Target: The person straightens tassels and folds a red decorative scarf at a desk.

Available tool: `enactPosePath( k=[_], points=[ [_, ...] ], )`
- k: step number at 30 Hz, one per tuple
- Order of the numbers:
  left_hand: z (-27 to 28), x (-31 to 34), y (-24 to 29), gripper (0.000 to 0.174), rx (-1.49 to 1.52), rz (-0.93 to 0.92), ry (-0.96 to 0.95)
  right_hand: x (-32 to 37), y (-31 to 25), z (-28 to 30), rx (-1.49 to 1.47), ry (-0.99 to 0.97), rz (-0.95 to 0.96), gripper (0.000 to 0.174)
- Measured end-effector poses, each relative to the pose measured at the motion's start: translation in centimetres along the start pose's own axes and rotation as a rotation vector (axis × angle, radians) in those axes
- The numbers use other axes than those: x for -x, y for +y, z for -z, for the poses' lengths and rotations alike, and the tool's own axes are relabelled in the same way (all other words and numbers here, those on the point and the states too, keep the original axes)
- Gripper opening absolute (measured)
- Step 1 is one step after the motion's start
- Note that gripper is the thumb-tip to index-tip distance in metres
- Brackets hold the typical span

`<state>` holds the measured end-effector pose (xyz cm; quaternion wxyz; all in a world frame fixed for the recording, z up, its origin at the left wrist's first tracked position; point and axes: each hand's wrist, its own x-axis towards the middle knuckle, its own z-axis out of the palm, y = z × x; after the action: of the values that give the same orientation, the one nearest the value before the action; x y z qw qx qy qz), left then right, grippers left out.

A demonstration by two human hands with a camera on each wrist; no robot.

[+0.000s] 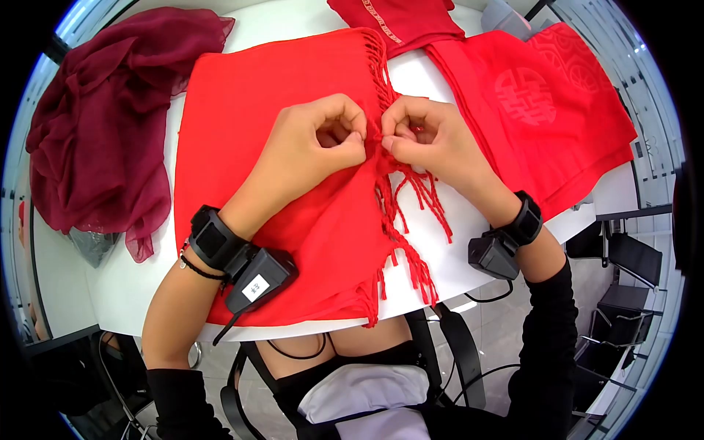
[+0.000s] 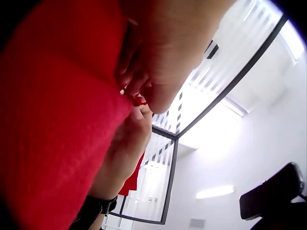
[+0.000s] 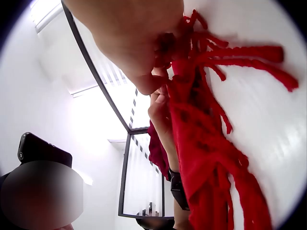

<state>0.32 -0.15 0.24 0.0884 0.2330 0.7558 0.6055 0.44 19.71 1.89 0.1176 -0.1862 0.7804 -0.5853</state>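
Observation:
A bright red shawl [image 1: 257,95] with a twisted fringe [image 1: 411,260] lies folded on the white table, its fringed side to the right. At that edge my left hand [image 1: 312,143] pinches the shawl between thumb and curled fingers. Opposite it, nearly fingertip to fingertip, my right hand [image 1: 440,139] pinches the fringe at the same spot. The cloth rises in a small crease under the hands. In the left wrist view a thin red strand [image 2: 139,101] shows between the fingertips. Loose fringe strands [image 3: 254,55] hang out beside the right hand in its wrist view.
A crumpled maroon sheer scarf [image 1: 103,125] lies on the left, over a clear plastic bag [image 1: 95,246]. Another red cloth with a pale emblem [image 1: 543,110] lies on the right, and a folded red piece [image 1: 403,22] at the back. White table [image 1: 455,268] shows between them.

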Motion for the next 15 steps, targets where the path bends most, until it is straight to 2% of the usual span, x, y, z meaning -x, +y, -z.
enactPosePath(
  k=[4, 9, 15],
  points=[
    [-0.13, 0.02, 0.37, 0.005, 0.014, 0.061, -0.008, 0.01, -0.12, -0.18, -0.071, 0.002, -0.007, 0.004],
    [-0.01, 0.06, 0.29, 0.008, 0.008, 0.049, -0.01, -0.1, 0.31, -0.1, -0.078, -0.001, 0.039, 0.003],
    [0.07, 0.11, 0.39, 0.008, -0.039, 0.011, -0.013, 0.17, -0.44, -0.18, -0.056, -0.003, -0.025, 0.004]
  ],
)
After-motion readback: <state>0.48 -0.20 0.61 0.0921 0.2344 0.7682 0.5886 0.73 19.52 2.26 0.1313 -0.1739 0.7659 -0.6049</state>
